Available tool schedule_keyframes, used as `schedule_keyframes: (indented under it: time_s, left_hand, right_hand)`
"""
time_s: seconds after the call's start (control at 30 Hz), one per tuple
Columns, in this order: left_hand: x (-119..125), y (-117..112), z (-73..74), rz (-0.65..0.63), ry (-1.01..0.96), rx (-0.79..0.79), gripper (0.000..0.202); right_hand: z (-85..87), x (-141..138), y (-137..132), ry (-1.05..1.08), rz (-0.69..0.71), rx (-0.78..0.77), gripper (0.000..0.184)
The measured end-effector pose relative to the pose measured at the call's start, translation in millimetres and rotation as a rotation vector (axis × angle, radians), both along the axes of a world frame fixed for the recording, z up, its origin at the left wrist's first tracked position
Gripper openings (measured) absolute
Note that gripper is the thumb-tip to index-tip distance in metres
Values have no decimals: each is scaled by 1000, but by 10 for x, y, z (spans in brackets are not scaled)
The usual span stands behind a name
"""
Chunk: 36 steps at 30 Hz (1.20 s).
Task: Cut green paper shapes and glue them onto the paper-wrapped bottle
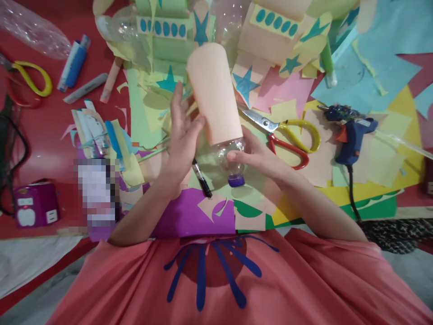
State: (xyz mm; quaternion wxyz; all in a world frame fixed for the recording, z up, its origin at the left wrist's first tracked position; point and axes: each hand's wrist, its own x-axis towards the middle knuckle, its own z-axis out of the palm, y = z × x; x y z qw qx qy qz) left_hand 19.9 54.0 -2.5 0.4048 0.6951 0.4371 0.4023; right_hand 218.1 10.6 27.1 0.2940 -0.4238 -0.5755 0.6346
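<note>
A clear plastic bottle (233,155) with a purple cap (236,180) is wrapped in peach paper (213,92) and held above the paper-strewn work surface, cap end toward me. My right hand (257,155) grips its clear neck end from the right. My left hand (181,133) rests flat on the left side of the peach wrap, fingers stretched upward, thumb pressing the paper. A black pen (202,178) lies just beneath the bottle.
Yellow-and-red scissors (287,135) lie right of the bottle, a blue glue gun (350,135) with its cord farther right. Decorated paper-covered bottles (162,31) stand behind. Second scissors (29,81), markers (74,63), a purple power adapter (35,205) sit at left among paper scraps.
</note>
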Motion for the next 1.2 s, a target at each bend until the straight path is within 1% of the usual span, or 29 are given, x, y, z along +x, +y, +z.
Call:
schedule_keyframes:
  time_s: [0.03,0.07,0.1,0.13,0.2,0.3,0.4,0.5,0.6,0.7,0.8,0.87,0.93,0.97,1.03,1.1,1.13,1.2]
  left_hand:
    - [-17,3,41,52,-94,-49,68]
    - [-38,-3,81,43,-141,-121,64]
    - [-60,-16,112,11,-158,-181,58]
    - [-81,-33,132,-2,-180,-197,59]
    - [-110,-70,133,-15,-202,-208,68]
    - [-119,-120,78,-46,-111,-187,71]
    - [-104,-176,42,-65,-36,-154,75]
    - [-89,-245,47,-33,46,-118,82]
    - [-87,-299,55,10,145,-24,82]
    - [-93,-320,32,22,194,26,77]
    - [-79,-320,-23,29,191,53,78]
    - [-50,-318,-56,40,176,58,80]
    - [-26,-315,-54,46,168,42,78]
    - [-28,-310,-31,46,167,32,76]
    - [-92,-285,63,50,176,21,70]
    - [-257,-239,199,83,220,35,61]
    - [-373,-210,269,126,268,53,54]
    - [-627,-154,380,277,433,86,33]
  right_hand:
    - [38,16,-30,-105,-55,102,75]
    - [81,30,-63,-197,-87,197,77]
    - [125,40,-96,-268,-97,274,75]
    - [166,48,-124,-318,-91,329,71]
    - [221,57,-159,-359,-68,377,62]
    - [205,62,-157,-327,-62,348,59]
    - [108,70,-133,-254,-101,284,64]
    - [13,87,-124,-198,-144,228,70]
    - [-54,103,-126,-144,-159,202,74]
    - [-104,108,-127,-108,-164,214,74]
    - [-138,102,-119,-115,-170,244,73]
    - [-151,96,-110,-134,-172,268,71]
    - [-158,89,-101,-152,-178,302,69]
    - [-160,87,-98,-157,-182,319,68]
    - [-163,87,-96,-162,-192,348,65]
    - [-166,94,-100,-158,-208,365,63]
    - [-168,100,-104,-155,-219,366,61]
    - [-173,116,-113,-153,-249,367,58]
